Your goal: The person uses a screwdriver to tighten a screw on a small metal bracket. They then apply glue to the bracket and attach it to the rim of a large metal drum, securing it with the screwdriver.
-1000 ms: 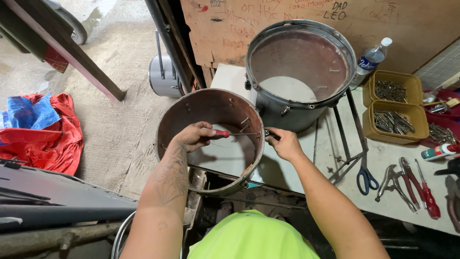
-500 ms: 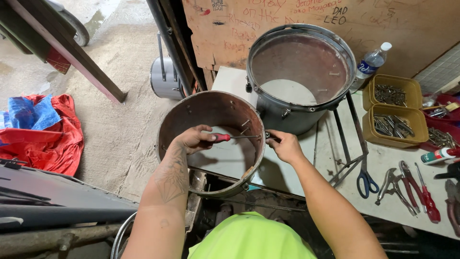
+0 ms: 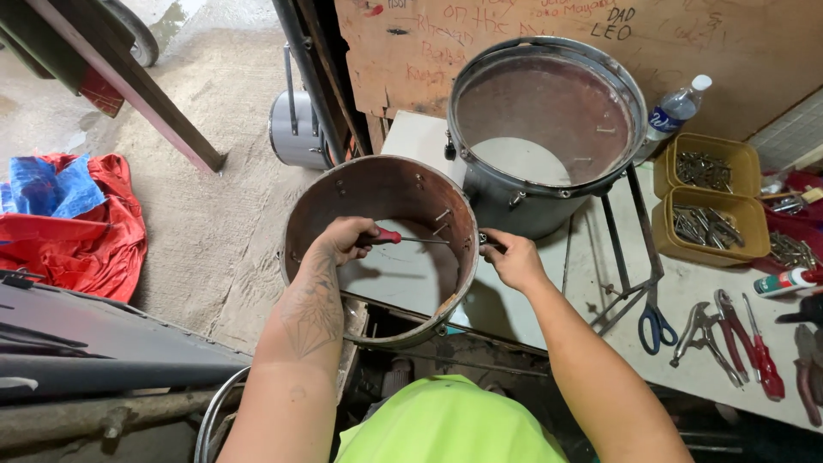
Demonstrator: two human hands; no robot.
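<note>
Head view, change: screwdriver now lies level, its shaft reaching across the drum shell to the far wall; a second ago it sat lower and tilted, so the tip looks newly lined up with a screw there.
Left hand: inside the shell, fingers curled tight around the red handle.
Right hand: outside the wall, fingers pinched nearly closed on a small fitting, too small to tell.
Shell: at the white table's edge, just before the grey drum.
</note>
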